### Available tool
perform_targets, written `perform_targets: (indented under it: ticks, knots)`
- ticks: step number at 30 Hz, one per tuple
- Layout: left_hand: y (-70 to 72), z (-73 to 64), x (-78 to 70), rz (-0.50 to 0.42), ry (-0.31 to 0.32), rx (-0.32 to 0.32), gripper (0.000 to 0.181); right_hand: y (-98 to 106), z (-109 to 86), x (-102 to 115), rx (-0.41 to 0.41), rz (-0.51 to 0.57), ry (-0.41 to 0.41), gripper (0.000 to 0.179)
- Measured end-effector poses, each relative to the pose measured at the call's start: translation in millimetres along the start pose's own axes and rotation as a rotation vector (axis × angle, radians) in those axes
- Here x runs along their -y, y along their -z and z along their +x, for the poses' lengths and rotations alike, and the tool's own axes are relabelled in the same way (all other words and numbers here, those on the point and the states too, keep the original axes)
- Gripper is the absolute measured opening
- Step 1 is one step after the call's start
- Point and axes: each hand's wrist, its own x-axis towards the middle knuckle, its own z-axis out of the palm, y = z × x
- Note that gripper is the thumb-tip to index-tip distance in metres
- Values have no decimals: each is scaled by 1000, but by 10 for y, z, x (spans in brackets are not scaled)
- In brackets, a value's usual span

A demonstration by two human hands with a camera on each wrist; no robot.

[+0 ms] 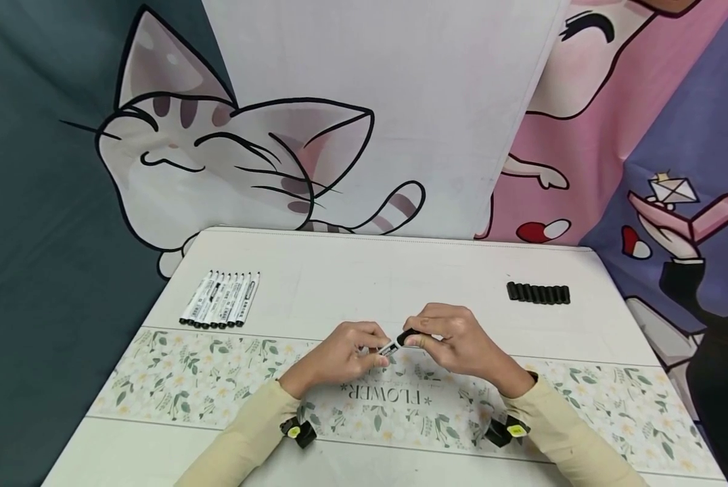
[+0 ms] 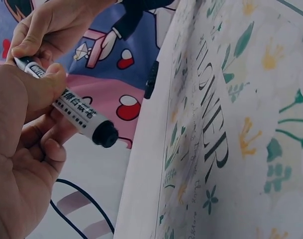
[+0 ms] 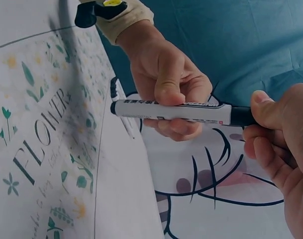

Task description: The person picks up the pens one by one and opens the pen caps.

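Note:
Above the flowered strip of the table, my left hand (image 1: 344, 353) pinches the white barrel of a whiteboard marker (image 3: 171, 112) between thumb and fingers. The thumb and fingers of my right hand (image 1: 458, 339) grip its black cap (image 3: 242, 115), which sits against the end of the barrel. Dark printing runs along the barrel, and its black rear end (image 2: 105, 134) points toward the viewer in the left wrist view. Part of the cap is covered by the right fingers.
Several white markers (image 1: 220, 299) lie side by side at the back left, dark tips pointing away. A row of black caps (image 1: 538, 293) lies at the back right. A flowered band (image 1: 206, 379) printed with FLOWER crosses the table, and cartoon cloth (image 1: 364, 169) hangs behind.

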Motion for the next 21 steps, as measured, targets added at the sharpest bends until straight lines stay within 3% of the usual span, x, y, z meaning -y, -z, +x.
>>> perform_targets:
  ticks: [5,11,21]
  knots:
    - [9,-7,0,-30,-1,39,17,22,6,-1,-3,14,35,23]
    - [18,-98,-8,-36,17,23,23,137,43,-3,-94,34,71,20]
    - [101,-109,-84,-24,118,-29,19,256,-37,-48,-171,67,-36,18]
